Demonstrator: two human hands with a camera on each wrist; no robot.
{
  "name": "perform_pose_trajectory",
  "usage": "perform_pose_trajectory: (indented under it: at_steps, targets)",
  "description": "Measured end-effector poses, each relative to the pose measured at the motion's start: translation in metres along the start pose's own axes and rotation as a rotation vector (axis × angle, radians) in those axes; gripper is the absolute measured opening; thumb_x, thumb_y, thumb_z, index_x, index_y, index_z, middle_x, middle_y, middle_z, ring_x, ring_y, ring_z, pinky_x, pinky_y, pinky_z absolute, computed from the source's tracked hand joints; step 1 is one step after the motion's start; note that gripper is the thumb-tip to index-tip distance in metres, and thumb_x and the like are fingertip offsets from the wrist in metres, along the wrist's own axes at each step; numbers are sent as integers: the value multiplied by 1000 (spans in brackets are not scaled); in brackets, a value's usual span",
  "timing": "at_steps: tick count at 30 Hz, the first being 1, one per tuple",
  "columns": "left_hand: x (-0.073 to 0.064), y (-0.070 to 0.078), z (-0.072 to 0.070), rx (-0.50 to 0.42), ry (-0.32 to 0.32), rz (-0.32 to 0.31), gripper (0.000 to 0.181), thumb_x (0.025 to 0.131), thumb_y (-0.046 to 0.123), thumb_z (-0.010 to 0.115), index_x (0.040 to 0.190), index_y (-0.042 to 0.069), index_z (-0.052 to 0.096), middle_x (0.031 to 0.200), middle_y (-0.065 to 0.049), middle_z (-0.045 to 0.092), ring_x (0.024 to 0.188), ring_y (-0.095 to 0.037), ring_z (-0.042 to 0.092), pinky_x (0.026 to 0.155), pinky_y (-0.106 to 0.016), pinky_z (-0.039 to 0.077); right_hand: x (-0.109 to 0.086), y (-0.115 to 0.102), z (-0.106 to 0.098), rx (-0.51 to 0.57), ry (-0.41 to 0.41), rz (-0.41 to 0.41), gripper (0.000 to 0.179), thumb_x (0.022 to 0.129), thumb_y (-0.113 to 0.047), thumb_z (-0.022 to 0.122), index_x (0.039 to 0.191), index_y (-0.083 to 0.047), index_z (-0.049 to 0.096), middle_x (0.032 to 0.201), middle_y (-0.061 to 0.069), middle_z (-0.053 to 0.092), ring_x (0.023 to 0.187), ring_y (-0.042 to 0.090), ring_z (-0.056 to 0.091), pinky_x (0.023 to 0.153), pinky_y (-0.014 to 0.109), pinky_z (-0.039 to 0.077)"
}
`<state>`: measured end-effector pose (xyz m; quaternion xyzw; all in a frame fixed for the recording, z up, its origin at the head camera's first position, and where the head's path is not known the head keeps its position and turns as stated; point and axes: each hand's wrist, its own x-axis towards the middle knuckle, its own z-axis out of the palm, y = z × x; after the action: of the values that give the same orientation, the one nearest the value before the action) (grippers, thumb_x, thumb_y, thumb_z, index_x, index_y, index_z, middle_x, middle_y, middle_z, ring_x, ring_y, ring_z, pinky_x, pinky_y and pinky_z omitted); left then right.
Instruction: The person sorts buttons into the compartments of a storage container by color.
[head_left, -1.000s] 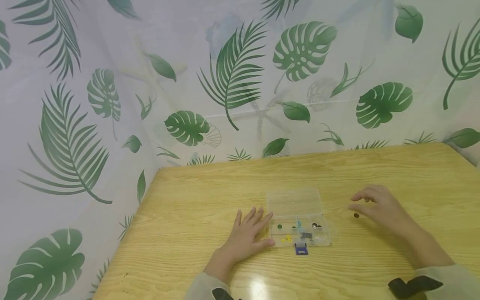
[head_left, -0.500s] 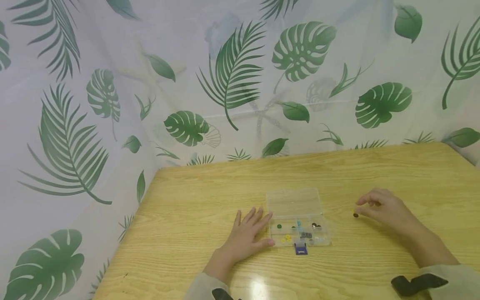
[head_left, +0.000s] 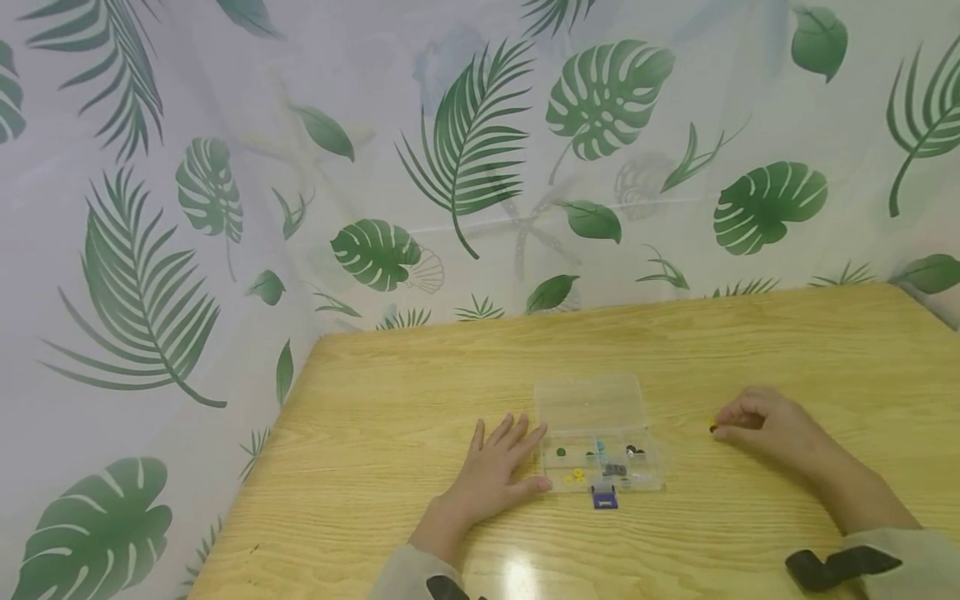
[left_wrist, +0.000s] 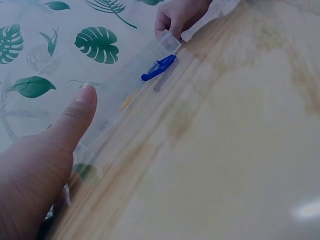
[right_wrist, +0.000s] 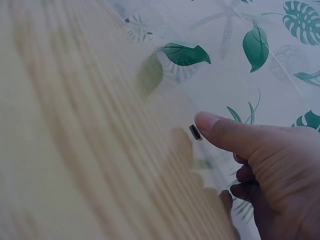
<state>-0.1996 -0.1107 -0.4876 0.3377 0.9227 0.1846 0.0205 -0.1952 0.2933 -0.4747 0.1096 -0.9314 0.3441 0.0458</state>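
Note:
My left hand (head_left: pixel 491 475) lies with spread fingers on the table at the left side of a clear plastic box (head_left: pixel 547 482), its thumb at the box's front corner. The lid (head_left: pixel 588 402) is folded back. Inside, the compartments hold small green, yellow, blue, grey and dark pieces. To the right of the box, thumb and forefinger of my right hand (head_left: pixel 776 433) pinch a small dark disc (right_wrist: pixel 195 132), which shows edge-on by the thumb tip in the right wrist view. A speck of yellow shows beside it in the head view. The forefinger tip is hidden behind the thumb there.
A blue latch (head_left: pixel 604 497) sticks out from the box's front edge. The wood-grain table (head_left: pixel 420 375) reaches back to a white cloth (head_left: pixel 480 275) printed with green leaves, which also hangs along the left side.
My right hand has come down onto the dark disc, and its thumb and forefinger have closed on it. The left hand has stayed at the box.

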Motion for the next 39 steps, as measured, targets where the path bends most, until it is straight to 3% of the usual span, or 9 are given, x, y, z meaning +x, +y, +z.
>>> perform_pose_trajectory:
  at_steps: [11, 19, 27, 35, 39]
  targets:
    - [2, 1, -2, 12, -7, -6, 73, 91, 67, 31, 152, 29, 18, 157, -8, 20, 146, -29, 11, 112, -61, -2, 1, 6, 3, -18, 33, -70, 9, 82, -27, 74, 88, -21, 71, 87, -5, 59, 77, 0, 46, 63, 22, 44]
    - [2, 2, -3, 11, -4, -6, 76, 89, 71, 26, 152, 29, 19, 157, -8, 21, 145, -30, 12, 112, -62, -1, 3, 4, 9, -30, 84, -150, 8, 79, -20, 77, 82, -21, 70, 81, -9, 57, 72, 0, 41, 59, 22, 40]
    - [2, 3, -3, 0, -10, -9, 75, 89, 70, 27, 152, 29, 18, 157, -8, 20, 146, -29, 12, 112, -62, -2, 6, 5, 12, -58, 129, -299, 14, 76, -8, 77, 81, -18, 68, 76, -16, 54, 70, -1, 37, 55, 22, 36]
    - [2, 3, -4, -3, -12, -12, 78, 88, 73, 22, 152, 29, 18, 157, -8, 20, 146, -29, 12, 112, -63, -2, 7, 2, 10, -55, 131, -301, 14, 77, -8, 76, 83, -17, 67, 77, -14, 53, 72, -1, 38, 56, 21, 36]
    - [2, 4, -5, -9, -9, -11, 78, 88, 73, 23, 152, 29, 18, 157, -9, 20, 145, -30, 12, 112, -63, -2, 7, -1, 7, -38, 112, -262, 11, 80, -10, 75, 84, -17, 68, 80, -10, 55, 77, -1, 42, 60, 21, 41]
